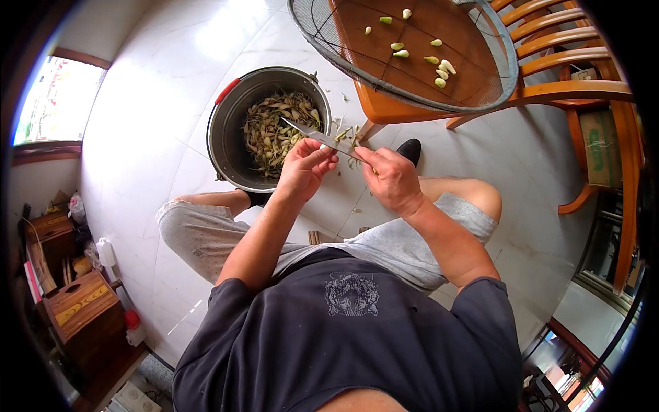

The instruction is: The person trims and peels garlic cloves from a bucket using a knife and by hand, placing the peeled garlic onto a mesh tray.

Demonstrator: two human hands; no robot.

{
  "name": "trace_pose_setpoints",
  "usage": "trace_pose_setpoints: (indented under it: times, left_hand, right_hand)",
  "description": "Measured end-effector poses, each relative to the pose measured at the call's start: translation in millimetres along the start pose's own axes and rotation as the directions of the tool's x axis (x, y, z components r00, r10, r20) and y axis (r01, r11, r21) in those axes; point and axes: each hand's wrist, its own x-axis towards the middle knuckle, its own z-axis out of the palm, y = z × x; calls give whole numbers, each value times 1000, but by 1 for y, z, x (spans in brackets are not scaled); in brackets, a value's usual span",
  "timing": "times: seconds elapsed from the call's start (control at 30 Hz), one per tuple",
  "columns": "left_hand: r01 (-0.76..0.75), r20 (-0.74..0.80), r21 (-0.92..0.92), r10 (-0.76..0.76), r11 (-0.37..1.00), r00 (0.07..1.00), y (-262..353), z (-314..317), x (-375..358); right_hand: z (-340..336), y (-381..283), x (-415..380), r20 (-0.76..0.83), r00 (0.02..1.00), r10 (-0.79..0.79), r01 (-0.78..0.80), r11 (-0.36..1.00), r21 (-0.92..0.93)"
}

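My right hand [392, 177] is closed around the handle of a knife [310, 133], its blade pointing up and left over the bucket's edge. Pinched in my left hand [304, 169], under the blade, is a small pale piece that looks like a garlic clove [324, 147]; my fingers partly hide it. To the left stands a metal bucket [226, 141] with a red grip on its handle. Inside it lies a heap of unpeeled garlic cloves [268, 127]. Bits of stem and trimmings [347, 134] are scattered on the floor just beyond my hands.
A round mesh sieve [511, 65] holding several peeled cloves [401, 53] rests on a wooden chair [374, 103] at the upper right. Another chair [621, 178] and a cardboard box [600, 147] stand at the far right. Wooden boxes [82, 305] line the left side.
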Motion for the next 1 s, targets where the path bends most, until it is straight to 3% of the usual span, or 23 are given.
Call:
trace_pose_setpoints:
  times: [0.07, 0.17, 0.2, 0.3, 0.47, 0.57, 0.6, 0.63, 0.67, 0.7, 0.73, 0.8, 0.9, 0.93, 1.0]
  left_hand:
    - [-39, 26, 29, 38, 999, 999, 1, 1, -1]
    - [-56, 81, 70, 51, 996, 995, 9, 8, -5]
    - [-58, 106, 72, 50, 996, 993, 11, 8, -6]
    - [-65, 165, 49, 56, 997, 985, 17, 9, -6]
    - [-96, 211, -19, 98, 995, 973, 25, 23, -7]
    - [-133, 262, 124, 97, 983, 960, 46, 47, 1]
    - [-209, 295, 276, 124, 938, 947, 55, 57, 8]
    - [-226, 226, 501, 126, 836, 966, 69, 82, 10]
    - [-312, 264, 638, 181, 704, 947, 76, 93, 20]
    - [-444, 339, 774, 298, 451, 892, 78, 102, 33]
    - [-493, 408, 843, 340, 217, 847, 87, 124, 38]
    - [-588, 573, 805, 365, -80, 734, 93, 143, 65]
    - [-620, 695, 719, 356, -314, 625, 99, 156, 90]
    - [-594, 651, 759, 306, -266, 695, 106, 159, 87]
    - [-520, 510, 849, 407, -94, 758, 115, 151, 65]
  right_hand:
    - [-4, -3, 0, 5, 1000, 0, 0, 999, 33]
    - [5, 23, -15, 122, 965, 230, -220, 971, -93]
    - [-3, 30, -13, 262, 898, 354, -310, 931, -194]
    - [-21, 28, -14, 286, 818, 499, -447, 865, -228]
    - [-21, 25, -5, 313, 828, 466, -434, 885, -168]
    - [-14, 34, -2, 382, 825, 417, -367, 908, -201]
    - [-8, 40, -5, 406, 826, 391, -345, 920, -185]
    - [-3, 42, -7, 436, 823, 364, -324, 931, -167]
    - [0, 42, -7, 458, 820, 345, -308, 939, -156]
    - [2, 40, -8, 466, 818, 338, -306, 941, -145]
    - [3, 39, -8, 472, 818, 330, -303, 943, -135]
    - [6, 36, -9, 476, 813, 335, -312, 941, -130]
    - [6, 34, -10, 439, 829, 347, -305, 938, -166]
    - [5, 34, -11, 411, 851, 328, -272, 944, -189]
    - [0, 28, -14, 348, 894, 281, -204, 949, -243]
